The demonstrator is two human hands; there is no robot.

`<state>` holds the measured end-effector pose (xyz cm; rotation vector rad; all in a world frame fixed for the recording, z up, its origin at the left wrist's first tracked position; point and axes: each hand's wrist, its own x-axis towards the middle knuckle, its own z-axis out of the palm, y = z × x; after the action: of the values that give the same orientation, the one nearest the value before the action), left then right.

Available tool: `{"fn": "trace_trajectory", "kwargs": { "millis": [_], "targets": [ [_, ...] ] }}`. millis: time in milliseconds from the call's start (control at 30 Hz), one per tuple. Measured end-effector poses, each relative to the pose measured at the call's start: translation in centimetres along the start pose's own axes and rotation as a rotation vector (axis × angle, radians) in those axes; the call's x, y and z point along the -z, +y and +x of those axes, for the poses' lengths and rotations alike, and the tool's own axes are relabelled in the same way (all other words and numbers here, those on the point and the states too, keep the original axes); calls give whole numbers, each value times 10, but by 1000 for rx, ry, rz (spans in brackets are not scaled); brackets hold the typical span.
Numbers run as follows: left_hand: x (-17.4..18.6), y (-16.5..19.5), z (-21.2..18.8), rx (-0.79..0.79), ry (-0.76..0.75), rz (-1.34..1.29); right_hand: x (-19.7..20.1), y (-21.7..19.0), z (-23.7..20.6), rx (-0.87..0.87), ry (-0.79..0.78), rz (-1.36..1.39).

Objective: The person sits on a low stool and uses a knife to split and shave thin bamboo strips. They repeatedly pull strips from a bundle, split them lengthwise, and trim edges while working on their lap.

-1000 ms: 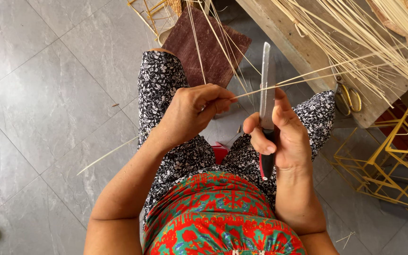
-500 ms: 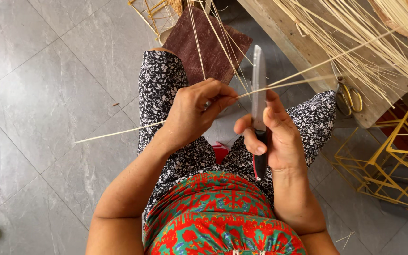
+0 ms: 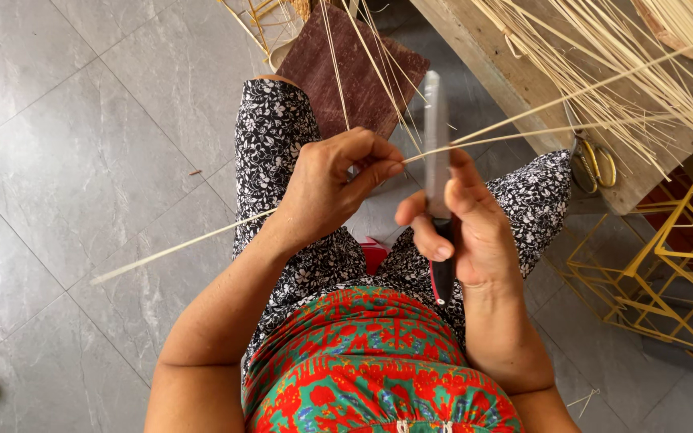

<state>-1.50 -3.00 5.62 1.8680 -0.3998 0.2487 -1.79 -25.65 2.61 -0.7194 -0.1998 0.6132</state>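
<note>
**Strip running across the blade**

The long pale bamboo strip (image 3: 178, 248) is lying slantwise across the lap, from the grey floor (image 3: 66, 160) at lower left up toward the bench at right. The left hand (image 3: 330, 192) is pinching it just left of the upright knife (image 3: 436, 160), which the right hand (image 3: 467, 228) is gripping closed around the handle.

Left hand (image 3: 330, 188) pinches thin bamboo strip (image 3: 178, 248) between thumb and fingers; strip runs across lap, tail out over grey tile floor (image 3: 66, 144). Right hand (image 3: 463, 228) in closed grip on knife (image 3: 436, 144), blade upright, touching strip. Loose strips piled on wooden counter (image 3: 515, 72). Yellow-handled scissors (image 3: 595, 164) at counter edge. Yellow wire frame (image 3: 667, 265) at right.
</note>
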Motion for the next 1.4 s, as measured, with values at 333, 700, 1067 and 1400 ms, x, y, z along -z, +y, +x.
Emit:
{"fn": "trace_trajectory", "kwargs": {
  "millis": [333, 700, 1067, 1400],
  "targets": [
    [5, -4, -2, 56, -45, -133, -4, -7, -3, 4, 9, -26],
    [-1, 11, 5, -81, 118, 25, -7, 4, 0, -23, 73, -62],
    [9, 47, 49, -462, -69, 637, -19, -1, 8, -46, -12, -92],
    [-22, 45, 97, -443, 74, 375, -3, 40, 19, -241, -63, -7]
  ]
}}
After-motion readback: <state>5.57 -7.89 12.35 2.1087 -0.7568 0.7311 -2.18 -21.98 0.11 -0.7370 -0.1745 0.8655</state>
